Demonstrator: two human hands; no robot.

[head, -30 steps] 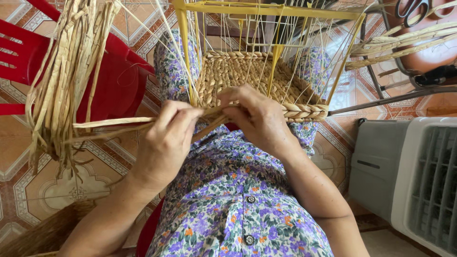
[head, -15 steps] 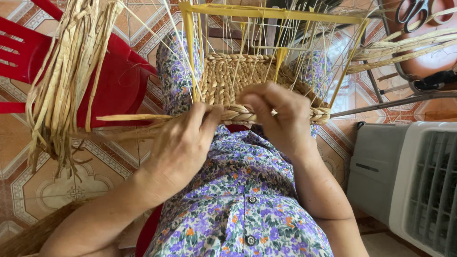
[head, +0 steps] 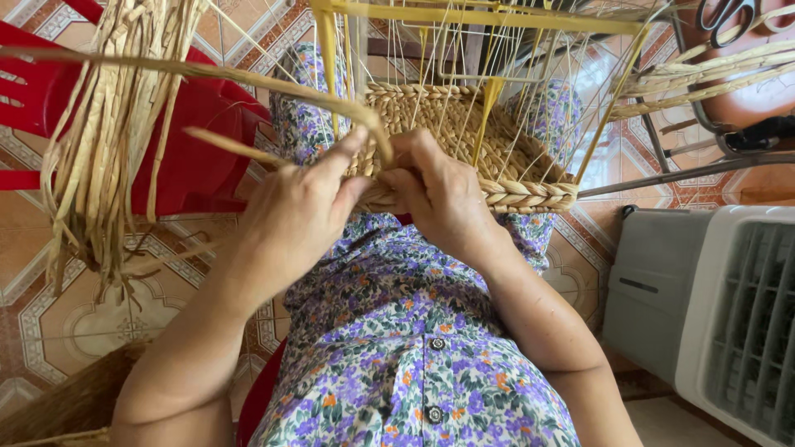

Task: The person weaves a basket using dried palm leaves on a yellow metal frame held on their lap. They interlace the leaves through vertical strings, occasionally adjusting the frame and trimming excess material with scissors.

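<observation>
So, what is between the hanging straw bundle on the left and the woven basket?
In the head view, a red plastic chair stands between the straw bundle and the woven basket.

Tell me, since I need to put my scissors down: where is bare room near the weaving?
Bare tiled floor lies left, between the red chair and the grey-white appliance's opposite side. Crowded: the basket, both hands, and hanging straw bundle.

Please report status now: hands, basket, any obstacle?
Left hand pinching straw strand. Right hand pressing basket rim. Loose straw bundle hangs left, clear of the work.
</observation>
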